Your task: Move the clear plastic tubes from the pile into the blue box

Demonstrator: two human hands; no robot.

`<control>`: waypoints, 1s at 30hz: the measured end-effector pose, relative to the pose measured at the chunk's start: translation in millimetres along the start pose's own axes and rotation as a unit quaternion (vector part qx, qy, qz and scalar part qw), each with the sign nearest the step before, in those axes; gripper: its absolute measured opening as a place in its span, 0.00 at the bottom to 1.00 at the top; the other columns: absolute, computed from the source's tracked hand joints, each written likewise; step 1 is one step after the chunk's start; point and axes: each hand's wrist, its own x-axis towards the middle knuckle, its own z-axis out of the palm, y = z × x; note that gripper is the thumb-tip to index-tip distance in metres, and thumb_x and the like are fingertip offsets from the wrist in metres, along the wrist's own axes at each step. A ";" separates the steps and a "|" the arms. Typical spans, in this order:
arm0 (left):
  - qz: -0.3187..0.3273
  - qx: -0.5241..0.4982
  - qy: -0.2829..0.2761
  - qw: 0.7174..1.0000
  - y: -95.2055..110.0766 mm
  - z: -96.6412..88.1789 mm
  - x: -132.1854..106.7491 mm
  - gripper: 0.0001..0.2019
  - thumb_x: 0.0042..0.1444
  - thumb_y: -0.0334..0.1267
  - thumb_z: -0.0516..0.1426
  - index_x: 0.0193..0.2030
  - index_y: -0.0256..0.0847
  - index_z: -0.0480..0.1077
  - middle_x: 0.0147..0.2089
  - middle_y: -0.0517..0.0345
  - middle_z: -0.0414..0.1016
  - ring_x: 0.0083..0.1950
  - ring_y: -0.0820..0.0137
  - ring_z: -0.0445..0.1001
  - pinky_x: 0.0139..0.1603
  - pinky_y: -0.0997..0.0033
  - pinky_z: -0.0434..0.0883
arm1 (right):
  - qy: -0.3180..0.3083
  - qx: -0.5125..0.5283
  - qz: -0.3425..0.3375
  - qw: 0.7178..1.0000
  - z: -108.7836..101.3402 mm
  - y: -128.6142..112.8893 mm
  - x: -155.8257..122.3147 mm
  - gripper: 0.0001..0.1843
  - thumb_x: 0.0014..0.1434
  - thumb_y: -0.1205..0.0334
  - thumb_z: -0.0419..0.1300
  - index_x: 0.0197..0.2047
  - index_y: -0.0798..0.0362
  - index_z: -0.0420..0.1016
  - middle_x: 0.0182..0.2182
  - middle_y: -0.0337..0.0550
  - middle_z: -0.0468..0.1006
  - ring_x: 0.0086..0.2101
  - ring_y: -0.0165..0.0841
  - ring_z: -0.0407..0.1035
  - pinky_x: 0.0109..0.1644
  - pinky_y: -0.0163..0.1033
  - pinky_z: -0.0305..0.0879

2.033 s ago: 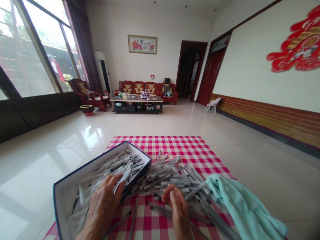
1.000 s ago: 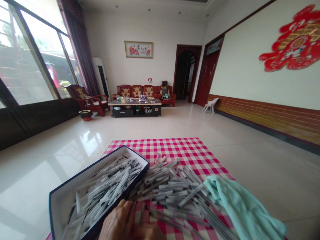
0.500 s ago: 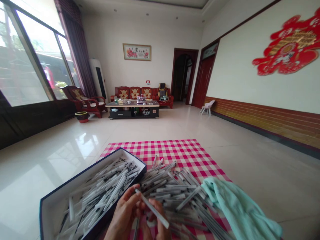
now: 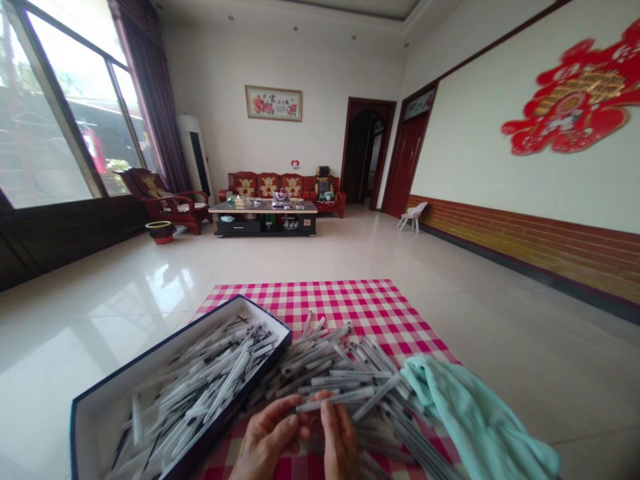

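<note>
My left hand point(image 4: 270, 437) pinches the left end of a translucent whitish pen point(image 4: 345, 398). My right hand point(image 4: 340, 437) holds the same pen near its middle, thumb in front. The pen lies nearly level, its far end pointing right. Behind and under the hands spreads a loose pile of similar pens point(image 4: 325, 363), several with dark tips. To the left stands a shallow open box point(image 4: 175, 339) with a dark blue outside and white inside. In it lie many whitish tubes point(image 4: 220, 380) and thin black pieces.
A pink-and-white checked cloth point(image 4: 350, 300) covers the table under the pile. A mint-green cloth point(image 4: 470, 407) lies crumpled on the right. Across the tiled floor are a low coffee table point(image 4: 265, 223), a red wooden sofa point(image 4: 255, 180) and a small pale chair point(image 4: 414, 213).
The pen has swung from slanting down toward me to nearly level, pointing right. My right hand has moved up and right, now gripping around the pen's middle. My left hand has shifted slightly right.
</note>
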 end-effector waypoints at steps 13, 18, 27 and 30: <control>0.342 0.456 0.014 0.821 -9.2 -9.1 0.7 0.08 0.58 0.37 0.55 0.41 0.41 0.74 0.30 0.58 0.77 0.28 0.72 0.76 0.32 0.79 0.70 | -0.073 0.085 0.017 0.993 -1.7 3.3 5.6 0.17 0.47 0.47 0.67 0.32 0.52 0.76 0.22 0.38 0.74 0.24 0.33 0.68 0.31 0.37 0.66; 0.361 0.539 -0.004 0.761 -11.6 -8.9 -3.7 0.12 0.63 0.35 0.48 0.33 0.41 0.70 0.29 0.57 0.73 0.29 0.73 0.74 0.33 0.79 0.68 | -0.098 0.086 0.037 0.991 -3.9 6.1 7.5 0.16 0.50 0.48 0.65 0.30 0.53 0.74 0.21 0.36 0.71 0.24 0.31 0.66 0.32 0.36 0.65; 0.247 0.464 0.073 0.847 -19.0 -1.8 -0.3 0.23 0.65 0.46 0.43 0.23 0.41 0.68 0.19 0.61 0.68 0.20 0.75 0.67 0.24 0.79 0.61 | -0.129 0.100 0.044 0.986 -3.2 7.5 5.9 0.16 0.51 0.48 0.64 0.34 0.53 0.73 0.24 0.39 0.74 0.27 0.34 0.69 0.36 0.40 0.67; 0.267 0.444 0.073 0.852 -10.9 0.1 -4.3 0.17 0.62 0.47 0.48 0.30 0.41 0.71 0.24 0.60 0.73 0.25 0.73 0.71 0.27 0.79 0.65 | -0.113 0.104 0.044 0.987 -4.5 11.1 8.1 0.16 0.51 0.49 0.64 0.35 0.53 0.74 0.26 0.39 0.75 0.28 0.35 0.70 0.36 0.40 0.67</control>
